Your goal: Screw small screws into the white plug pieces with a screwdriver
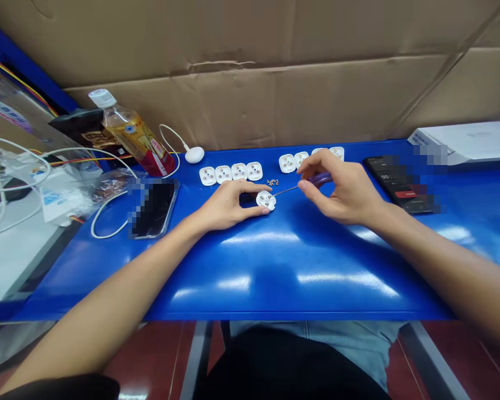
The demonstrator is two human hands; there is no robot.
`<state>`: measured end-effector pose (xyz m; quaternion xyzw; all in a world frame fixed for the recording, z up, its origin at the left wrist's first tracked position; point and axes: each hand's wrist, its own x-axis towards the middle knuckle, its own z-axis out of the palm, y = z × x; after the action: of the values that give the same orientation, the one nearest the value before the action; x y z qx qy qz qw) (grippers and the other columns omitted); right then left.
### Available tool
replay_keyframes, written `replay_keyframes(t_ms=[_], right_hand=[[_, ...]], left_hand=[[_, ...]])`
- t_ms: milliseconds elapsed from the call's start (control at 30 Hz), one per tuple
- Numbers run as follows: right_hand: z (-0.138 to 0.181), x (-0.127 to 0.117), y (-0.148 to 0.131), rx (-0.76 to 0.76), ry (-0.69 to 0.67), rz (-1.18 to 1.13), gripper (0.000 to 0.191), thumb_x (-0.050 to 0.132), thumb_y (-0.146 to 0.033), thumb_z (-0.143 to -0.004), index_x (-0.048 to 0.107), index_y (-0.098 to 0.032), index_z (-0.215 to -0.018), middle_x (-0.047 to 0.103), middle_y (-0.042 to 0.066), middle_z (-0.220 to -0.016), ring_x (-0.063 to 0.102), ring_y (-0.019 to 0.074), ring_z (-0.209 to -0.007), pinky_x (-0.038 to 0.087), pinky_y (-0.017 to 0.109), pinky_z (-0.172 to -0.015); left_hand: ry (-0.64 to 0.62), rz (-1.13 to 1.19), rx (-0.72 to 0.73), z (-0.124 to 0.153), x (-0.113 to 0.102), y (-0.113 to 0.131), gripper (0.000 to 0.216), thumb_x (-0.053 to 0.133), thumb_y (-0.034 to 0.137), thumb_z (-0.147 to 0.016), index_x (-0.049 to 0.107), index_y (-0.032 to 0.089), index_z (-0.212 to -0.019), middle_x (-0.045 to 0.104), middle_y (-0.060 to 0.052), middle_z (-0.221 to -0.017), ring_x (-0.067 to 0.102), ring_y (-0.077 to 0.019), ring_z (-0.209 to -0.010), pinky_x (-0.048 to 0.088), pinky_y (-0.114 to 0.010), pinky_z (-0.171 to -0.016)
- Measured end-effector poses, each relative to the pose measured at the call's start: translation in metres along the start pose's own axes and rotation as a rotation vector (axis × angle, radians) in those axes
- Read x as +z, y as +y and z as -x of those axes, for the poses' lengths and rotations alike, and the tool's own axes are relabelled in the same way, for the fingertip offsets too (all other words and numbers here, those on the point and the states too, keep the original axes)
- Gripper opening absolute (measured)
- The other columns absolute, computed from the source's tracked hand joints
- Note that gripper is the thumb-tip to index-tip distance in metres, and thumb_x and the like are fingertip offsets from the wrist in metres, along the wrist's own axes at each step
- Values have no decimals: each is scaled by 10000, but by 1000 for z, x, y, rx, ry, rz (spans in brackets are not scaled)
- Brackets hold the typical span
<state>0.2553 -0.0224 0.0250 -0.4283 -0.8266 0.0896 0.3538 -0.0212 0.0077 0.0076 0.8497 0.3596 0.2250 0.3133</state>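
Head camera looks down on a glossy blue work table (275,278) that catches pale ceiling reflections, backed by a wall of creased brown cardboard sheets (254,66). Near the middle of the table, the left hand (227,206) rests on the surface and pinches a small round white plastic plug piece with metal contacts (266,199) between thumb and fingertips, the piece sitting on the table. Just to the right, the right hand (341,189) is closed around a slim screwdriver with a purple handle (319,179); its thin metal shaft slants down to the left and its tip meets the white piece.

Behind the hands, a row of four like white plug pieces (231,173) lies flat, and a second row of white plug pieces (306,158) lies partly hidden by the right fingers. Between the rows sits a tiny heap of small metal screws (272,181).

At the left lie a dark smartphone (155,208), a white cable with an oval puck (194,154) and a tilted clear plastic bottle of amber drink with a white cap (133,133). At the right lie a second black phone with a lit screen (395,180) and a flat white box (466,141). Red floor shows beneath the table edge.
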Motion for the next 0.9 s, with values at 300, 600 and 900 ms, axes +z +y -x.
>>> replay_keyframes(t_ms=[300, 600, 900], right_hand=[[-1, -1, -2, -9, 12, 16, 111, 641, -298, -965, 599, -269, -1063, 789, 51, -984, 765, 248, -807, 584, 366, -687], [0, 2, 1, -21, 46, 21, 135, 643, -313, -963, 587, -254, -1071, 779, 59, -915, 748, 246, -736, 558, 363, -624], [0, 2, 3, -5, 56, 63, 114, 666, -353, -964, 613, -260, -1007, 763, 40, -836, 739, 246, -692, 522, 354, -582]], left_hand=[[3, 5, 9, 0, 0, 0, 543, 814, 517, -894, 768, 224, -1349, 769, -73, -1353, 722, -311, -1256, 538, -411, -1122], [5, 2, 6, 0, 1, 0, 534, 818, 506, -894, 768, 235, -1351, 769, -68, -1352, 721, -312, -1258, 537, -417, -1126], [6, -4, 10, 0, 1, 0, 525, 822, 491, -894, 768, 227, -1345, 770, -65, -1351, 724, -305, -1255, 540, -414, -1123]])
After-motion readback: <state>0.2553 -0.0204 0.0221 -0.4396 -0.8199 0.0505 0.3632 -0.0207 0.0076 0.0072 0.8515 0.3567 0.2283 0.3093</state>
